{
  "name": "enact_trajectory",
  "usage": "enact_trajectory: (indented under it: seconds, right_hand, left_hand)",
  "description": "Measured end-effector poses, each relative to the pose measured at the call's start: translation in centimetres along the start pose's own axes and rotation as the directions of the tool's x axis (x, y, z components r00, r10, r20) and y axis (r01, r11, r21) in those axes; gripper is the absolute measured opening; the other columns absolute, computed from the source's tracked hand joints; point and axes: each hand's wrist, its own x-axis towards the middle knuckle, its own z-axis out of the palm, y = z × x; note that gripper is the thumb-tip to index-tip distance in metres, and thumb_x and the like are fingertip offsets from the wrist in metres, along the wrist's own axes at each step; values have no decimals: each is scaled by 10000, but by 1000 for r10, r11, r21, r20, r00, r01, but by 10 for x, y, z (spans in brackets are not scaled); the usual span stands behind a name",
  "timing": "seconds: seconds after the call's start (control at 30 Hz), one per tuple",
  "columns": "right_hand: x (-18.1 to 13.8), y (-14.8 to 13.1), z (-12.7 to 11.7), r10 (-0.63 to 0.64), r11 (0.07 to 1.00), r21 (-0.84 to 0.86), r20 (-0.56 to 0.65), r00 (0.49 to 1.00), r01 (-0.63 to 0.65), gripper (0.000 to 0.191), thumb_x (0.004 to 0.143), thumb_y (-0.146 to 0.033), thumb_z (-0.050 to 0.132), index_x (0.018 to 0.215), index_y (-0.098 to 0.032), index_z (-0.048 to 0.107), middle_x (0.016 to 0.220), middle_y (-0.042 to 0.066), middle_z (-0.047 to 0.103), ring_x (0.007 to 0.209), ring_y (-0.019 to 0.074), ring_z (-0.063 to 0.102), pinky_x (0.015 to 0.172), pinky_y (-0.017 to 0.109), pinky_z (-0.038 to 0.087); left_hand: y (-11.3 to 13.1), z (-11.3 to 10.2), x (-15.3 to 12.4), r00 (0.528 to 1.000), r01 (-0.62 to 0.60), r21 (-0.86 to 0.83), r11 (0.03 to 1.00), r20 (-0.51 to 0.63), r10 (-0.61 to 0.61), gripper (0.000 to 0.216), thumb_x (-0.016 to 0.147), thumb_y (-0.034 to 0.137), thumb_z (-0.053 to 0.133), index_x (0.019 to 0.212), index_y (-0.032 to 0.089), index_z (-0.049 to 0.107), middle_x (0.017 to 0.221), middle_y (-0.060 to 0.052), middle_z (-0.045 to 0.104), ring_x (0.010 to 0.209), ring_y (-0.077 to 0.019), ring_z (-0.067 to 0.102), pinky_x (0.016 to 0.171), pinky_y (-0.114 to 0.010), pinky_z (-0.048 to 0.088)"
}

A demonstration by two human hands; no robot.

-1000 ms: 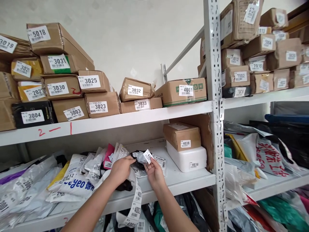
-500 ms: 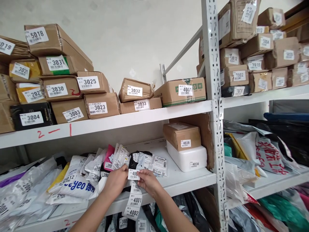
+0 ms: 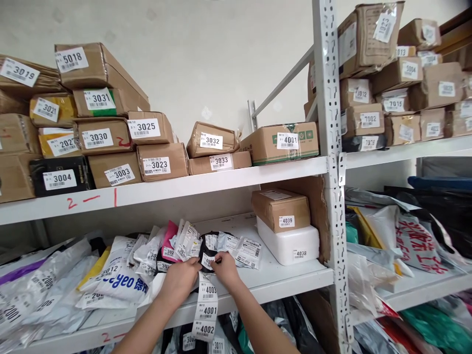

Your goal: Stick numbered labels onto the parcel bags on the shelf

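A parcel depot storeroom: metal shelves (image 3: pixel 328 147) packed with cardboard boxes (image 3: pixel 282 142) and mailing bags (image 3: pixel 121 275), each bearing numbered barcode labels like 3025 and 4001.

The grey upright post (image 3: pixel 328 147) divides the shelving. Left of it, on the upper shelf (image 3: pixel 165 189), brown cartons stand in stacks: box 4001 (image 3: pixel 282 142) just beside the post, then 3032 (image 3: pixel 212 139) lying on 3033 (image 3: pixel 219 162), then 3025 (image 3: pixel 149 128) on 3023 (image 3: pixel 162 162), and farther left 3030 (image 3: pixel 103 136), 3003 (image 3: pixel 116 169) and the black box 3004 (image 3: pixel 61 176). Below that shelf, close to the post, carton 4039 (image 3: pixel 282 209) rests on the white foam box 4038 (image 3: pixel 289 243). Right of the post, more labelled cartons (image 3: pixel 398 83) are piled above, and soft mailer bags (image 3: pixel 405 236) lie underneath.
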Motion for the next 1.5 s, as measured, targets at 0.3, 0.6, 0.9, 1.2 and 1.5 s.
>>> enact_trajectory:
  seconds: [0.3,0.6,0.9,1.2,1.5]
  right_hand:
    - [-15,-26,-3,-247,777,-530,239,939,339,382,650,-2,562,958,-216,633,991,92,623,879,251,619,773,346,428]
    - [-65,-17,-34,-328,945,98,252,910,313,237,829,-329,543,1006,-248,679,1144,101,643,1094,265,561,967,393,396]
    - [-106,-13,-36,-134,874,486,221,966,10,248,698,-416,722,753,-199,617,732,7,665,709,155,565,695,277,424]
    - [-108,-3,-49,-120,902,408,-79,990,142,354,620,-411,780,900,-235,650,925,42,633,872,193,577,777,306,463]
    - [-96,-10,-62,77,721,678,121,990,-139,285,576,-331,829,720,-189,628,684,-8,685,643,128,607,640,254,463]
  left_hand:
    - [4,-2,-1,1000,11,45,999,17,-12,380,826,103,363,1018,198,677,1276,-79,598,912,-276,677,782,-396,531]
    - [8,2,-37,995,42,-24,999,-88,-44,348,830,120,374,997,246,652,1044,-48,682,791,-237,680,692,-350,526]
    - [32,33,-50,936,-121,-830,544,-277,-215,322,873,333,385,986,201,657,1119,-79,655,1058,-196,583,946,-311,478]
    - [47,49,-40,978,-90,-931,354,-149,-143,331,791,447,564,980,196,669,1025,-80,712,956,-210,651,866,-292,523]
    - [53,22,-6,982,-115,-912,394,-163,-92,407,817,514,501,1033,203,648,981,-68,726,922,-200,661,826,-275,515]
